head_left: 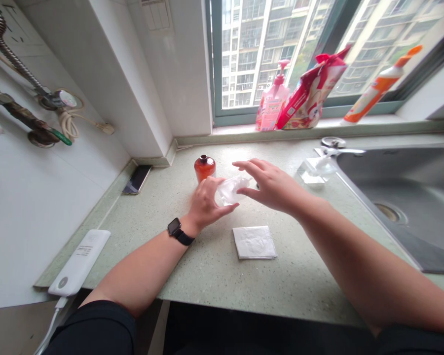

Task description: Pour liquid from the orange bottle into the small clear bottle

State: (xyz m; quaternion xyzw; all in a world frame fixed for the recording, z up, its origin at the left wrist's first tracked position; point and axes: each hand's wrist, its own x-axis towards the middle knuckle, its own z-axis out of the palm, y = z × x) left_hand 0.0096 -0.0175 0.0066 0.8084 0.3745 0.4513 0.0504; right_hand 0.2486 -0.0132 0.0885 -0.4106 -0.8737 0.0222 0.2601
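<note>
My left hand [208, 203], with a black watch on its wrist, is closed around a clear, whitish bottle-like container [228, 191] lying tilted over the counter. My right hand [268, 185] hovers at the container's right end with thumb and fingers spread; its thumb overlaps the container. Just behind the left hand stands an amber bottle [204, 167] with an uncapped dark neck. A small dark object beside the right hand is mostly hidden. Nearer to me, a folded white tissue [254, 242] lies flat on the speckled green counter [192, 276].
On the right, a clear pump bottle [316, 170] stands beside the steel sink [422, 192]. A phone [137, 179] and a white power bank [80, 261] with a cable lie left. The windowsill holds a pink pump bottle [272, 106], a red bag [311, 93] and an orange-white bottle [375, 93].
</note>
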